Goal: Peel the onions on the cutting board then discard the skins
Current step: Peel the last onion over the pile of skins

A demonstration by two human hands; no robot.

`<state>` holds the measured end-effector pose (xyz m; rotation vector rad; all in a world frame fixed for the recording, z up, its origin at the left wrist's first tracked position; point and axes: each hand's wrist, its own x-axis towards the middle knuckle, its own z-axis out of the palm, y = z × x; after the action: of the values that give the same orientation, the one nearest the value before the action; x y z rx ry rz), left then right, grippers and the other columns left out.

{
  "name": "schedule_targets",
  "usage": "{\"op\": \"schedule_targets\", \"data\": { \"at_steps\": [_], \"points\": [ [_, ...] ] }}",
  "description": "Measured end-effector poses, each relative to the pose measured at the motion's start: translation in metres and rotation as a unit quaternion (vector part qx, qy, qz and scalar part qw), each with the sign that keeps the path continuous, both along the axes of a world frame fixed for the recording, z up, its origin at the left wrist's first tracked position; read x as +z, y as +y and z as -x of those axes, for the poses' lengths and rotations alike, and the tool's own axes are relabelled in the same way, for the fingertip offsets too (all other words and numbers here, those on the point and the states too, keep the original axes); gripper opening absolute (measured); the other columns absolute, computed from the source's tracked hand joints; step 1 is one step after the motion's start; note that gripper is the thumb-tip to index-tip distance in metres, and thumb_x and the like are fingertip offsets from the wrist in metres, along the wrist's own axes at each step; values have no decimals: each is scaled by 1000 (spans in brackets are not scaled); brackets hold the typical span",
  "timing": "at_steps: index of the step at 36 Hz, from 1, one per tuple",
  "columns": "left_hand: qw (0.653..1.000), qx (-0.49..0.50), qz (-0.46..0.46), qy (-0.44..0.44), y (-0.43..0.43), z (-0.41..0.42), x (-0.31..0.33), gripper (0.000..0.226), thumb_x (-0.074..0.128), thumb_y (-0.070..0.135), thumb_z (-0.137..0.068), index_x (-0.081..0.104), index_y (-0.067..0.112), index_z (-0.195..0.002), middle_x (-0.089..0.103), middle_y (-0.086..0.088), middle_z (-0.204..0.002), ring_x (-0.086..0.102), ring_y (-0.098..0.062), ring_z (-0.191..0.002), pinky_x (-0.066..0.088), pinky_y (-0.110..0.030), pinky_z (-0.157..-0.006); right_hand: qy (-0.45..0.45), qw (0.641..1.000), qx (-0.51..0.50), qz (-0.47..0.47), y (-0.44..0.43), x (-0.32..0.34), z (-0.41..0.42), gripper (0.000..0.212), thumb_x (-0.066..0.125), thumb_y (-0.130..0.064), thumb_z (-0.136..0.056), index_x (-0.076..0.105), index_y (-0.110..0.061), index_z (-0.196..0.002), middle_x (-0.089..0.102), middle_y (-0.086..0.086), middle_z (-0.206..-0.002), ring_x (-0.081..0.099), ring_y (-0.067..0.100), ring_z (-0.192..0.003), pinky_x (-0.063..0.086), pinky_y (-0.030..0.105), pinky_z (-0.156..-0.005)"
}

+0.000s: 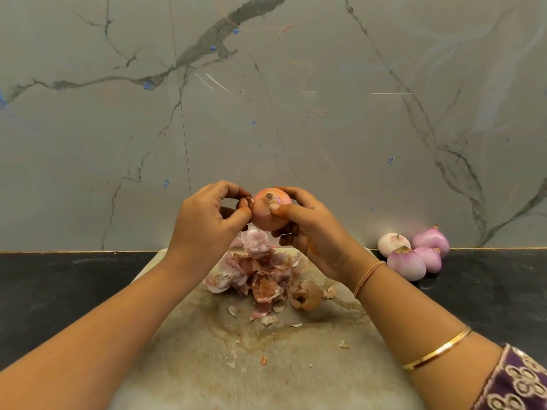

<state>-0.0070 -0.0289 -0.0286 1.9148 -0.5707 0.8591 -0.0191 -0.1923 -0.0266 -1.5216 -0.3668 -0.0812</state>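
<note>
Left hand (pixel 207 220): pinches a loose strip of skin at the onion's top.
Onion (pixel 268 216): skin partly on, held above the cutting board (pixel 266 365).
Skins (pixel 260 273): heaped on the board, not yet discarded.
Right hand (pixel 307 229): grips the onion.
Peeled onions (pixel 414 253): four, on the bench (pixel 488 285) at right.
Progress, judged: late. This onion, then disposal.

— What finishes have you got?
— I see the cutting board (pixel 207 350) matt, stained, scuffed; skins (pixel 260 276) toward its far edge dry, papery; peeled onions (pixel 414 253) at the counter (pixel 59 285) back edge smooth, glossy.
</note>
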Motion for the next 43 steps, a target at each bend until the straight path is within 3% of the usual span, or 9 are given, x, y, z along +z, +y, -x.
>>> {"op": "schedule_targets", "data": {
  "at_steps": [5, 11, 17, 20, 24, 28, 32, 35, 43],
  "points": [
    [999, 7, 36, 34, 2, -2, 0, 14, 62, 10, -88, 61, 24, -83, 68, 3, -85, 68, -6, -63, 56, -21, -58, 31, 999, 15, -8, -1, 1, 2, 30, 60, -21, -90, 49, -16, -118, 59, 14, -102, 59, 17, -67, 51, 25, -59],
    [993, 31, 53, 97, 9, -10, 0, 7, 60, 12, -90, 61, 17, -85, 68, -1, -87, 68, -5, -63, 55, -18, -55, 44, 997, 34, -52, -2, 3, 1, 65, 54, -32, -66, 46, -3, -124, 58, 17, -90, 63, 18, -57, 52, 27, -57],
    [996, 24, -6, 84, 8, -5, -1, 33, 53, 6, -86, 58, 39, -86, 64, 18, -97, 69, -22, -75, 57, -46, -72, 19, 999, 20, -29, -2, 1, -1, 40, 57, -30, -69, 52, -16, -107, 59, 19, -105, 63, 23, -68, 53, 27, -59],
    [998, -17, 9, 60, 3, 3, 2, 22, 55, 14, -85, 62, 36, -86, 67, 15, -95, 69, -17, -75, 58, -41, -70, 7, 1000, 8, -10, -2, 0, 1, 38, 56, -32, -69, 57, -20, -105, 59, 16, -107, 60, 23, -76, 52, 24, -57],
    [995, -84, 17, 56, -3, 10, 4, 18, 66, 12, -86, 63, 30, -89, 69, -1, -95, 69, -3, -73, 50, -13, -59, -6, 1000, 5, 7, 0, 1, 3, 37, 57, -34, -73, 60, -19, -106, 62, 13, -102, 62, 21, -79, 52, 23, -59],
    [993, -88, 30, 70, -3, 10, 3, 13, 73, 20, -79, 65, 28, -86, 73, 4, -82, 70, -6, -69, 57, -28, -60, -10, 1000, -1, 25, -1, 0, 2, 20, 56, -23, -93, 60, -15, -112, 62, 17, -110, 62, 24, -86, 53, 25, -62],
    [993, -68, 31, 88, -2, 12, 3, 17, 65, 34, -70, 66, 26, -84, 72, 2, -67, 70, -17, -65, 58, -45, -68, -14, 999, -10, 40, 2, 1, 2, 24, 62, -28, -90, 61, -17, -111, 63, 19, -111, 62, 25, -85, 53, 26, -62],
    [994, -59, 29, 83, -4, 12, 4, 11, 72, 26, -74, 66, 21, -82, 73, -1, -71, 71, -19, -65, 57, -48, -69, -20, 998, -14, 55, 3, 1, 2, 32, 63, -34, -78, 60, -21, -107, 64, 18, -108, 63, 25, -83, 53, 27, -63],
    [999, -8, -13, 30, -3, 7, 3, 11, 67, 4, -80, 64, 15, -78, 69, 11, -91, 68, -8, -61, 58, -42, -63, -29, 997, -8, 67, 2, 0, 1, 25, 59, -20, -92, 57, -13, -116, 62, 18, -108, 60, 21, -76, 49, 23, -57]
  ]
}}
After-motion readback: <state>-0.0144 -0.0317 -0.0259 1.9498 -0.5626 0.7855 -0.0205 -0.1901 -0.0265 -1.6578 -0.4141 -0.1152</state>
